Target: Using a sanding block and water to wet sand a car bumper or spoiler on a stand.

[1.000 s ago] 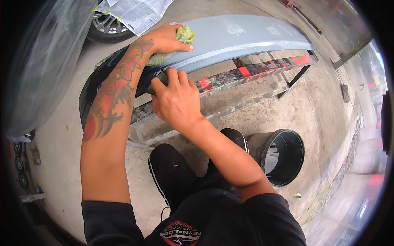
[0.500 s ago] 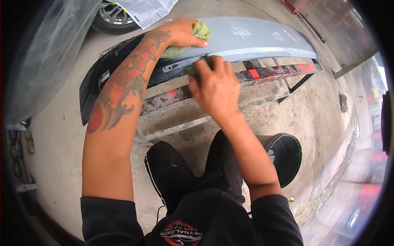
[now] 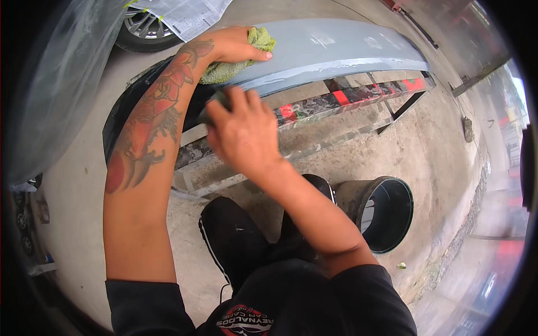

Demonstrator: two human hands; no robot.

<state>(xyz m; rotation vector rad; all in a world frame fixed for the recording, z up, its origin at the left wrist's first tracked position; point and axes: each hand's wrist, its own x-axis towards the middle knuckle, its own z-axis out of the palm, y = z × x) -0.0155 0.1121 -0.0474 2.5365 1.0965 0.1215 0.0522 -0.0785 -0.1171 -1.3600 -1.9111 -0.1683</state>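
Note:
A grey-primed car bumper (image 3: pixel 330 47) with a black lower left part lies across a paint-spattered stand (image 3: pixel 367 96). Wet streaks shine along its near edge. My left hand (image 3: pixel 238 47) presses a yellow-green cloth (image 3: pixel 224 71) onto its upper face, the fingers closed over the bunched fabric. Lower and nearer to me, my right hand (image 3: pixel 246 129) grips a small dark pad (image 3: pixel 217 102) against the black near side of the bumper. Motion blurs this hand, and its fingers cover much of the pad, so its exact kind is not clear.
A black bucket (image 3: pixel 411 210) lies or tilts on the concrete floor right of my knees. Behind the bumper at left are a car wheel (image 3: pixel 148 28) and masking paper (image 3: pixel 193 19). Clear plastic sheeting (image 3: pixel 67 73) hangs at far left. A metal post (image 3: pixel 482 77) stands at right.
My right hand has slid left along the bumper's near edge with the dark pad. My left hand stays on the cloth, and the whole view has shifted slightly.

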